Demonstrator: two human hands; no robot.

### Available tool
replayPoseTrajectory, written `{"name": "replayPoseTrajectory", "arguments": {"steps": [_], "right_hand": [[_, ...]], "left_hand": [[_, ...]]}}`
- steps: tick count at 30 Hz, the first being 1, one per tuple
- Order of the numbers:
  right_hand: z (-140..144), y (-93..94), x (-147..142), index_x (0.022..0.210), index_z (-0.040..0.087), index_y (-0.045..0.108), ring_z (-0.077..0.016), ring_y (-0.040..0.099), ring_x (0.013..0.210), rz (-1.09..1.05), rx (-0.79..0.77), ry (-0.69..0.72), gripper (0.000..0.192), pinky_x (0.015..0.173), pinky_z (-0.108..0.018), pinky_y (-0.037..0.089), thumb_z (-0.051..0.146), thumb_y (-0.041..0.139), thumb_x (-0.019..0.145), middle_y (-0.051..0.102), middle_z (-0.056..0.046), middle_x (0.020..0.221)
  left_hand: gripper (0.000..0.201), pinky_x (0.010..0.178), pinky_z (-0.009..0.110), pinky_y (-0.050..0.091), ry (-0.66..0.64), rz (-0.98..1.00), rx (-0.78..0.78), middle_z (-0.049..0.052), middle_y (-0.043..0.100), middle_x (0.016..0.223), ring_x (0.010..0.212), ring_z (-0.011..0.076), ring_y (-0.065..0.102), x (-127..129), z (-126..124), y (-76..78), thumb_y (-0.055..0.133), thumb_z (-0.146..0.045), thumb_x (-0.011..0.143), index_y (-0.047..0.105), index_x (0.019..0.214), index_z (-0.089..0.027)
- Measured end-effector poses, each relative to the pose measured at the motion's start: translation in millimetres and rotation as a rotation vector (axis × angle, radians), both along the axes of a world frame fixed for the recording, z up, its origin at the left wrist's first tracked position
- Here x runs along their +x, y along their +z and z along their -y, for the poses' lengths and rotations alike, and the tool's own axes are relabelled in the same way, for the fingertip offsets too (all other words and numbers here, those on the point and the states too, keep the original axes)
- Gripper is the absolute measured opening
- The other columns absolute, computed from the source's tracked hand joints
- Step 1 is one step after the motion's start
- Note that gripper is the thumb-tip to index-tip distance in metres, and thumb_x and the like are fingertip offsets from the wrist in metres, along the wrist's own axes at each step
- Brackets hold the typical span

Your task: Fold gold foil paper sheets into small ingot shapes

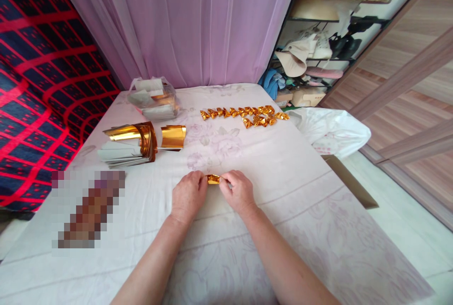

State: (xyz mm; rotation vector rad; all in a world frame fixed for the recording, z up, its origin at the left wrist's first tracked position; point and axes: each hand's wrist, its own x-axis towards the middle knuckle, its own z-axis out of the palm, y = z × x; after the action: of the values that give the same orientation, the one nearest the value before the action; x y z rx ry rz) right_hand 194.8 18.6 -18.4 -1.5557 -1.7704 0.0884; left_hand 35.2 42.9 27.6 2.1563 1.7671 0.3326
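Between my two hands is a small folded piece of gold foil paper (213, 179), just above the tablecloth. My left hand (189, 193) pinches its left end, and my right hand (238, 191) pinches the right end. The fingertips partly cover both ends. Farther back on the right lie several folded gold foil pieces (244, 112), most of them in a row. On the left is a stack of gold foil paper sheets (123, 147), grey-white on the reverse and partly bent over, with more gold sheets (172, 137) beside it.
A clear plastic bag (152, 97) with more sheets sits at the back left. The table (219, 229) has a pale floral cloth. A blurred-out item (90, 210) lies at the left. Beyond the right edge are a white plastic bag (336, 128) and shelves (318, 62); a purple curtain (184, 21) hangs behind.
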Motion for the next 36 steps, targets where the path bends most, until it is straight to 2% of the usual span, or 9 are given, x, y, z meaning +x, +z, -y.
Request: {"name": "replayPoseTrajectory", "arguments": {"steps": [4,15,21,28,36], "right_hand": [[-0.4,0.2,1.9,0.071,0.022,0.061,-0.0168,0.057,0.071,0.001,-0.006,0.008,0.018,0.067,-0.026,0.037,0.018,0.052,0.087,0.064,-0.001,0.069],[0.7,3.0,3.1,0.071,0.022,0.06,-0.0174,0.056,0.072,0.054,-0.028,0.029,0.017,0.068,-0.027,0.036,0.019,0.053,0.087,0.064,-0.002,0.07],[0.9,2.7,2.7,0.072,0.022,0.061,-0.0176,0.055,0.073,0.097,-0.04,0.005,0.018,0.067,-0.028,0.036,0.02,0.053,0.088,0.064,-0.002,0.07],[0.7,2.6,2.4,0.071,0.023,0.061,-0.0171,0.055,0.073,0.111,-0.028,0.069,0.02,0.068,-0.028,0.037,0.019,0.052,0.088,0.064,-0.001,0.07],[1.6,2.3,1.1,0.068,0.022,0.058,-0.017,0.055,0.071,0.12,-0.053,-0.034,0.02,0.066,-0.028,0.035,0.018,0.052,0.086,0.064,-0.002,0.068]], "left_hand": [[0.02,0.064,0.027,0.036,-0.021,0.034,-0.012,0.002,0.067,0.083,0.077,0.0178,0.062,-0.3,-0.6,0.8,0.044,-0.025,0.096,0.059,0.082,-0.022],[0.017,0.069,0.027,0.039,-0.075,0.07,-0.011,0.003,0.067,0.087,0.082,0.0186,0.062,-1.4,-1.0,0.7,0.045,-0.024,0.095,0.06,0.087,-0.02],[0.017,0.066,0.027,0.039,-0.031,0.068,-0.019,0.002,0.068,0.087,0.078,0.0181,0.063,-1.2,0.7,1.2,0.048,-0.028,0.095,0.062,0.089,-0.021],[0.02,0.069,0.027,0.041,-0.085,0.061,-0.052,0.004,0.069,0.092,0.084,0.019,0.064,-2.1,-0.7,0.1,0.045,-0.024,0.095,0.064,0.09,-0.021],[0.017,0.071,0.027,0.041,-0.146,0.075,-0.064,0.003,0.068,0.092,0.084,0.0183,0.063,1.3,1.0,-0.2,0.046,-0.024,0.095,0.062,0.089,-0.021]]}}
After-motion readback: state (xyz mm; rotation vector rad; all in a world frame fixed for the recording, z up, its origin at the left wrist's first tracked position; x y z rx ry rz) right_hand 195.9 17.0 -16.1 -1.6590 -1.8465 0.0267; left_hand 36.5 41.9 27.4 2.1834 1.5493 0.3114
